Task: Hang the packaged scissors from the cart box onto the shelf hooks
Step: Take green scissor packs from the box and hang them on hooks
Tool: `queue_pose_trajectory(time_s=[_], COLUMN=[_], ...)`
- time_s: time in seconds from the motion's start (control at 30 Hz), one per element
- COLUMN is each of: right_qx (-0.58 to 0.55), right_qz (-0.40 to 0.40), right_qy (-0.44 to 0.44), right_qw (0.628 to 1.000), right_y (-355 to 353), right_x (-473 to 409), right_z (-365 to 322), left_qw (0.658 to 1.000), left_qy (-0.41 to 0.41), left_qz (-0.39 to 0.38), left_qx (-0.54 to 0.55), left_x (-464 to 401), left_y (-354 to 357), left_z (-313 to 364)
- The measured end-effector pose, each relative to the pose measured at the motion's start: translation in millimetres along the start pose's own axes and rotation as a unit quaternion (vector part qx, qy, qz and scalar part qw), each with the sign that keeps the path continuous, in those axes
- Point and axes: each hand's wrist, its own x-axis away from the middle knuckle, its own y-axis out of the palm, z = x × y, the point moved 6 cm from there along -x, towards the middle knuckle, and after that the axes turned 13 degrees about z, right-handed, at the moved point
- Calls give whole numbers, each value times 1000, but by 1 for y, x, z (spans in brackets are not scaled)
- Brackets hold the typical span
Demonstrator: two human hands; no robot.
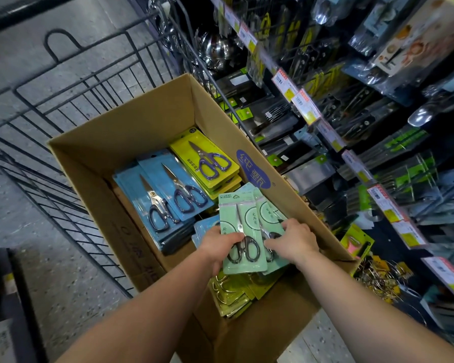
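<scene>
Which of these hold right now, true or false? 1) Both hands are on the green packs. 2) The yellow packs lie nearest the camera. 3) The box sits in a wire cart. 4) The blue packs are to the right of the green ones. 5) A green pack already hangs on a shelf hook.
1) True: the left hand and right hand grip the green packs.
2) False: the yellow packs lie at the far end of the box.
3) True: the wire cart surrounds it.
4) False: the blue packs lie to their left.
5) False: the green packs in view are in the hands, over the box.
</scene>
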Motion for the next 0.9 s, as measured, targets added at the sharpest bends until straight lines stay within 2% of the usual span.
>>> queue_pose_trajectory(time_s=[0.1, 0.27, 0.47, 0.6, 0.77, 0.9], right_qx=[-114, -236, -361, -443, -524, -562], right_qz=[-23, -61, -119, -71, 4, 85], right_qy=[42, 43, 53, 75, 112, 125], right_qw=[992, 969, 923, 890, 844, 813], right_y=[2, 8, 18, 10, -13, -29], right_x=[4, 13, 35, 48, 71, 92], right_z=[8, 9, -5, -10, 9, 41], left_qw=[1000, 999, 994, 980, 966, 941], left_qy=[-3, 0, 90, 169, 200, 249], left_qz=[-10, -34, -35, -55, -99, -147], left_qx=[4, -1, -42, -95, -130, -178], left_x=[3, 14, 26, 39, 63, 91], left_y=[-1, -9, -31, -37, -26, 3], left_z=[-4, -2, 28, 54, 76, 84])
